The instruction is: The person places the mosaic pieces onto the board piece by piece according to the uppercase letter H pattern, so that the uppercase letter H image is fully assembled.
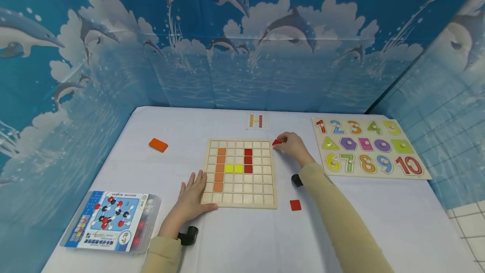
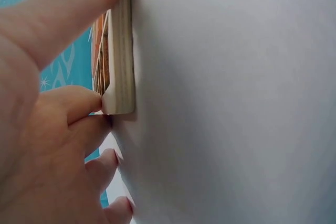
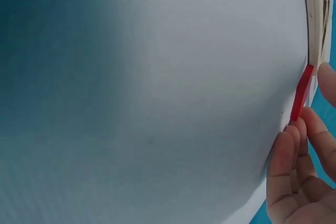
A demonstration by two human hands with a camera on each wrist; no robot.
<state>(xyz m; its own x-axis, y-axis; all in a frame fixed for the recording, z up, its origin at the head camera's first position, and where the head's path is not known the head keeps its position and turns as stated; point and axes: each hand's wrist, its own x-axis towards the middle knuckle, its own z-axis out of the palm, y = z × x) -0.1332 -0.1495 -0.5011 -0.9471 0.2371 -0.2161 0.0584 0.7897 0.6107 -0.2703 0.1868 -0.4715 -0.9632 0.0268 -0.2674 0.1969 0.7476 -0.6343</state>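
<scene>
A wooden grid board [image 1: 261, 199] lies on the white table, with a column of orange tiles [image 1: 219, 169], two yellow tiles [image 1: 233, 168] and a shorter column of dark red tiles [image 1: 248, 160] in its squares. My left hand [image 1: 192, 199] rests at the board's lower left corner, fingers spread along the left side and thumb on the front edge. In the left wrist view, its thumb and fingertips touch the board's edge [image 2: 123, 66]. By the upper right corner my right hand [image 1: 291, 146] holds a red tile [image 3: 302, 93] in its fingertips.
Another red tile [image 1: 295, 205] lies right of the board, an orange block [image 1: 158, 145] at the left. A small pattern card [image 1: 257, 121] lies behind the board. A number and shape puzzle [image 1: 371, 148] sits at right, a molecule-model box [image 1: 110, 221] at front left.
</scene>
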